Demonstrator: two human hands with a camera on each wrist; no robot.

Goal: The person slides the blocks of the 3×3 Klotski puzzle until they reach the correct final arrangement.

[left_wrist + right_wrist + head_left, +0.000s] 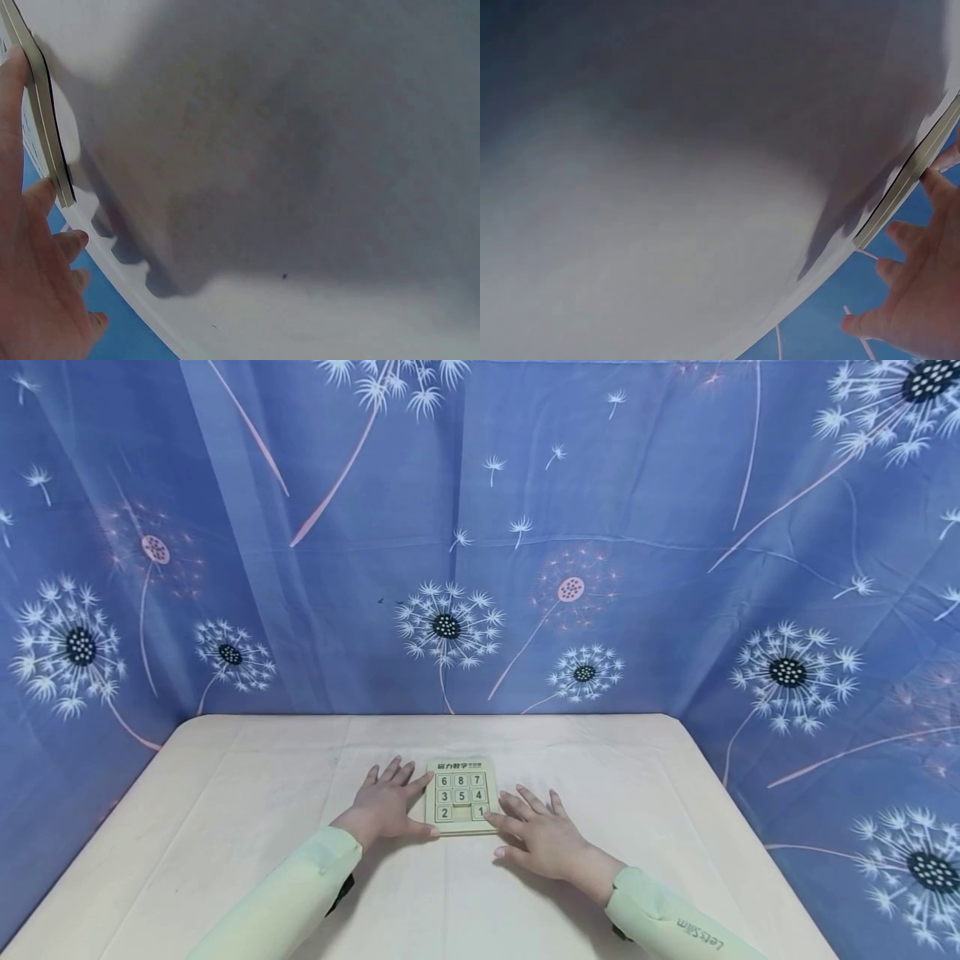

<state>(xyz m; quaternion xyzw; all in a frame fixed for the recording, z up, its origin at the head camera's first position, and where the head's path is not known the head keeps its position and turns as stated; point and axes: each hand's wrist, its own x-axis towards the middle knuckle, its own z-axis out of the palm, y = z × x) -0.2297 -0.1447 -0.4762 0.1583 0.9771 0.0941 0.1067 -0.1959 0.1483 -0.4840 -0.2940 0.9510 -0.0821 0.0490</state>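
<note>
A pale yellow number sliding puzzle [491,787] lies flat on the table, its tiles reading 6 8 7, 3 5 4, then 2, a vacant slot [462,813] and 1. At its left side is my left hand [386,806], fingers spread; the thumb touches the lower left corner and the index finger the upper left edge. My right hand [543,839] reaches in from the right, its index fingertip on or beside the 1 tile [480,811]. Both wrist views catch only the puzzle's side edge [49,127], with the right fingers [939,187] close to it.
A light cloth-covered table [247,793] surrounds the puzzle. Blue dandelion-print curtain [360,635] hangs behind the table and along both sides. Pale green sleeves [288,893] cover both forearms.
</note>
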